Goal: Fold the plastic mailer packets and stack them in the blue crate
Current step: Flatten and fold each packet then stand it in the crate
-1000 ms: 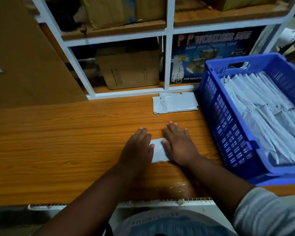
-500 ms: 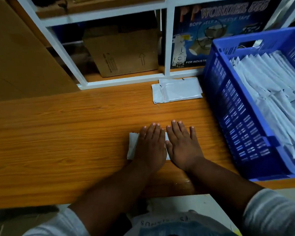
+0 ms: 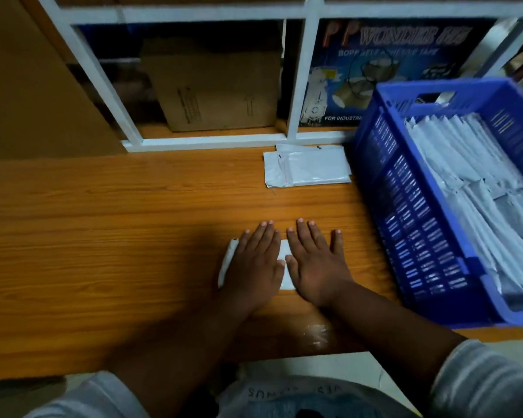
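A small folded white mailer packet [image 3: 285, 267] lies on the wooden table near its front edge. My left hand [image 3: 255, 263] and my right hand [image 3: 316, 263] lie flat on it side by side, fingers straight, and cover most of it. Only its left end and a strip between the hands show. A short stack of unfolded white mailers [image 3: 308, 165] lies at the back of the table by the shelf frame. The blue crate [image 3: 411, 224] stands at the right, filled with several rows of folded white packets [image 3: 477, 188].
A white shelf frame [image 3: 296, 86] runs along the back of the wooden table [image 3: 103, 236], holding a cardboard box [image 3: 215, 89] and a blue tape carton [image 3: 372, 64]. A brown board [image 3: 27, 86] leans at the left. A plastic bag [image 3: 296, 393] sits below the table edge.
My left hand slid onto the packet beside the right one, so both palms now press it flat. The view dropped and shifted slightly, moving the crate in frame.
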`<state>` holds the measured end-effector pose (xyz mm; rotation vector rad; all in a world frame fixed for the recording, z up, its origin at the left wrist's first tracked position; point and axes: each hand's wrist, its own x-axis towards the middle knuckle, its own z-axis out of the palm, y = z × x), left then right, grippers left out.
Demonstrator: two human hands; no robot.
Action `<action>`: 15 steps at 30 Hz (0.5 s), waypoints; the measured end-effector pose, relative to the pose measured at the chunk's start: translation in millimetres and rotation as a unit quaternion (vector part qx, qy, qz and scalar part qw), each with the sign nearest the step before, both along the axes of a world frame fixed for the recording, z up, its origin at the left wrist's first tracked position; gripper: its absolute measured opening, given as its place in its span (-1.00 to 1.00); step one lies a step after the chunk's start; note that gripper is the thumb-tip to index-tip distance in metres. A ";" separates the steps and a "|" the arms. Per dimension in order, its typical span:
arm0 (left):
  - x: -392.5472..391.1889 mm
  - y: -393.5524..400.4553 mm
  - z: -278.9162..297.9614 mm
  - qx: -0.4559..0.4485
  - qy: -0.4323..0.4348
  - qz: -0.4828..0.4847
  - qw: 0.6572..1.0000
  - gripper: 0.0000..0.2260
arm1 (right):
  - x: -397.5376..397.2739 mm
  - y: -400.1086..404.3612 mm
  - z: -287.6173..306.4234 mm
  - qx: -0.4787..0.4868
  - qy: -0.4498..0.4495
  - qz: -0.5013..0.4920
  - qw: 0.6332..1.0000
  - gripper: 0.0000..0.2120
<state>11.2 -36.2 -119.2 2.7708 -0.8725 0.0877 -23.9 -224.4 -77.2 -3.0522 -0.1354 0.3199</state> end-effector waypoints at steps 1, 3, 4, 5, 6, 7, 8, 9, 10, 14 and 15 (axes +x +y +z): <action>2.1 1.5 1.1 -0.021 0.017 0.002 1.000 -0.42 | 2.4 3.3 6.4 -0.011 -0.015 0.003 1.000 -0.35; 7.7 2.0 6.9 -0.082 0.070 0.014 0.994 -0.42 | 10.0 14.9 16.8 -0.002 -0.054 0.009 0.999 -0.36; 8.4 2.5 11.8 -0.111 0.091 0.020 0.989 -0.41 | 12.5 20.5 16.7 0.021 -0.059 0.011 0.998 -0.37; 7.8 4.3 17.1 -0.125 0.098 0.024 0.987 -0.41 | 13.6 26.0 13.6 0.042 -0.054 0.021 0.997 -0.37; 6.1 6.6 20.9 -0.118 0.083 0.023 0.989 -0.41 | 13.1 30.9 7.6 0.056 -0.043 0.031 0.997 -0.36; 4.4 9.8 23.2 -0.088 0.047 0.017 0.995 -0.41 | 11.5 33.6 1.4 0.060 -0.033 0.038 0.997 -0.35; 2.6 13.1 26.5 -0.045 0.004 0.011 0.999 -0.41 | 10.6 34.1 -3.9 0.060 -0.029 0.040 0.997 -0.34; 0.7 15.9 30.0 -0.007 -0.032 0.009 0.999 -0.41 | 10.6 33.8 -7.4 0.054 -0.030 0.037 0.997 -0.33; -0.7 18.5 32.2 0.025 -0.053 0.007 0.998 -0.41 | 11.5 34.2 -8.7 0.046 -0.031 0.034 0.998 -0.33; -5.1 27.3 24.6 0.112 -0.056 -0.014 0.992 -0.40 | 12.2 38.5 -12.4 0.023 -0.034 0.015 0.999 -0.34; -4.5 29.2 21.6 0.117 -0.049 -0.010 0.992 -0.40 | 12.1 39.0 -13.8 0.020 -0.038 0.012 0.999 -0.34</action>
